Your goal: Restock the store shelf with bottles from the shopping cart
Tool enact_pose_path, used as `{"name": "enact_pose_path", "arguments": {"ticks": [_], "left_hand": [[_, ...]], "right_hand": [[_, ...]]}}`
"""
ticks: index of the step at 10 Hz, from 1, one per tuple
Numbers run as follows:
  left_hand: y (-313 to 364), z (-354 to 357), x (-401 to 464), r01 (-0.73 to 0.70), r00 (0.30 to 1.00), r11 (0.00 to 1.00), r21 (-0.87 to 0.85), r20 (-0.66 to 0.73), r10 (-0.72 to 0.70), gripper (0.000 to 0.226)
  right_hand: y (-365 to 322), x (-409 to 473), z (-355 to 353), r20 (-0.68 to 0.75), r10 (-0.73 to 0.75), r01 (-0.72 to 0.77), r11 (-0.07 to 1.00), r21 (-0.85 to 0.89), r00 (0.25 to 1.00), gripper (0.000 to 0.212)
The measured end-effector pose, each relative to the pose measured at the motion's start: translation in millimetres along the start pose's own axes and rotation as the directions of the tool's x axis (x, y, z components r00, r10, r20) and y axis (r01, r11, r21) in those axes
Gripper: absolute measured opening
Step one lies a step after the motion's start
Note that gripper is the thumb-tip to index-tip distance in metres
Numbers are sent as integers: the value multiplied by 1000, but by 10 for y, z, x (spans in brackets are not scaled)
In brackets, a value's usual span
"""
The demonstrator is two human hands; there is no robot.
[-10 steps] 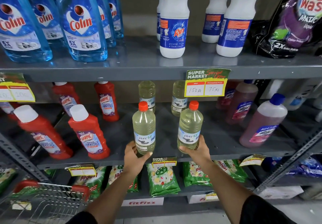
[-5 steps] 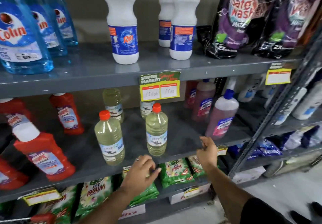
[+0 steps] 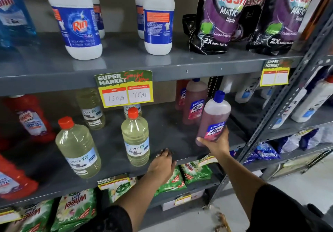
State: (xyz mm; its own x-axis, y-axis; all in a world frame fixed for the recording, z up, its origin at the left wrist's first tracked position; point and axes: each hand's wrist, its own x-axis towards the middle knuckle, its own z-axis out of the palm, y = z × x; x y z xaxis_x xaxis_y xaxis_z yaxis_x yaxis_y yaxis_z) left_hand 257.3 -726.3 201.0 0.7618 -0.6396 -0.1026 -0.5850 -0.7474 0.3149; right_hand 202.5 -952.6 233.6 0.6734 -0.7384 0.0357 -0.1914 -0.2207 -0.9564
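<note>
On the middle shelf (image 3: 171, 132), going from its left end, red cleaner bottles (image 3: 32, 118) run out of frame, blurred. Next stand two clear bottles with red caps, the left pale bottle (image 3: 78, 150) near the front edge and the right pale bottle (image 3: 135, 138) just behind that edge. A second ago each hand was wrapped around one of these; both now stand free and upright, so that pair counts as stocked. Two more of the same kind sit further back, the right one mostly hidden by the price tag (image 3: 125, 89) hanging from the upper shelf's front edge.

The left hand (image 3: 162, 165) has let go and hovers low over the front edge, just right of the right pale bottle, fingers loosely spread and holding nothing. Whether the fingertips touch the shelf is hard to say.

The right hand (image 3: 214, 143) has moved rightward and now clasps the lower body of a pink bottle (image 3: 214, 118) with a blue cap, which leans left, its base at or just off the shelf near the right end. This bottle stood on the shelf already, so my guess is that it is being straightened or shifted to make room, not newly stocked. Another pink bottle (image 3: 195, 102) stands behind it.

The view has swung right: the shopping cart is out of sight now, so what remains in it cannot be told. The white bottles (image 3: 311, 102) past the upright are blurred.
</note>
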Motion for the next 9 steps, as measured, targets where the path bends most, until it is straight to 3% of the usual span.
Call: {"name": "enact_pose_path", "arguments": {"ticks": [2,4,6,8,9], "left_hand": [[4,113,25,10,998,1000,15,-61,-9,58],[-42,87,15,-25,992,998,63,-123,33,56],[-32,41,26,-32,994,998,56,-107,38,58],[-45,31,-26,-10,1000,1000,-12,-15,10,66],[-20,-23,-27,-1,999,999,-34,46,3,70]], "right_hand": [[189,106,129,-33,12,-12,1000,-24,999,122],[238,75,145,-126,29,-52,981,-189,992,112],[209,57,94,-95,19,-36,983,-180,995,115],[192,-20,45,-28,24,-27,993,-116,999,133],[137,-96,31,-76,46,-54,992,-111,996,138]]}}
